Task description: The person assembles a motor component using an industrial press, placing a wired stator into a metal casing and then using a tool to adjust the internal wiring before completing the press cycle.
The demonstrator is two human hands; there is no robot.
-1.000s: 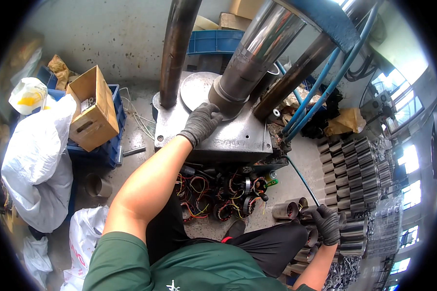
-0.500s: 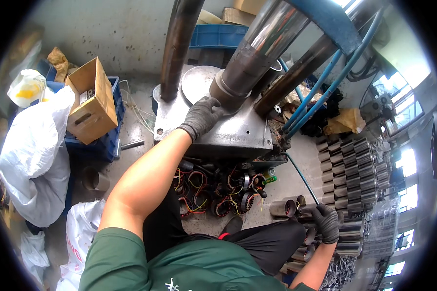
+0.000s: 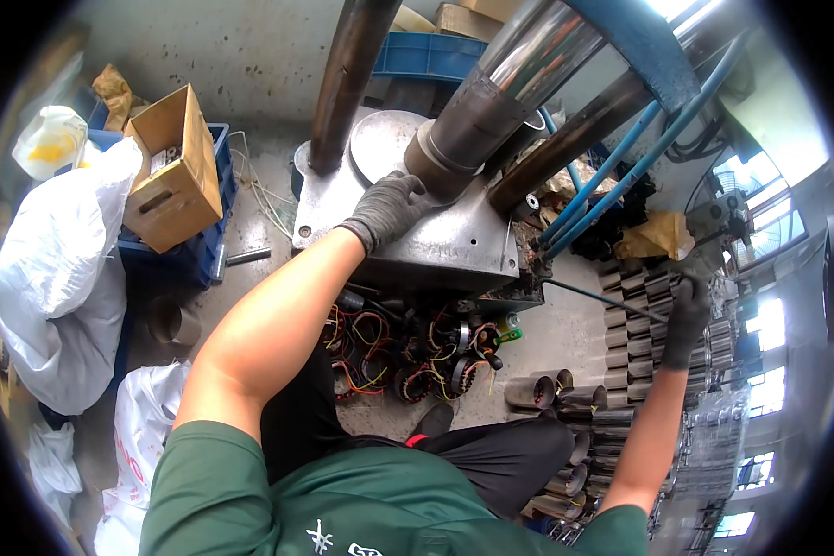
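Observation:
A press stands before me, its flat metal bed [image 3: 417, 246] between dark columns. Under the shiny ram [image 3: 528, 56] is a dark metal sleeve [image 3: 449, 153] with a collar at its lower end. My left hand [image 3: 389, 208], in a grey glove, has its fingers curled against the sleeve's lower left side; the fingertips are partly hidden. Beside it lies a round metal disc [image 3: 380, 146]. Off to the right, my gloved right hand [image 3: 686, 324] is closed around the end of a thin lever rod [image 3: 607, 299] that runs from the press's right side.
Wound motor stators [image 3: 417, 380] with coloured wires sit on the floor below the press. Metal cylinders [image 3: 630, 343] are stacked at the right. A cardboard box [image 3: 171, 208] on a blue crate and white sacks [image 3: 60, 278] stand left. Blue hoses [image 3: 621, 176] run beside the press.
My right hand has swung the lever rod up and outward, away from my knee. My left hand stays at the sleeve. The whole view has shifted slightly.

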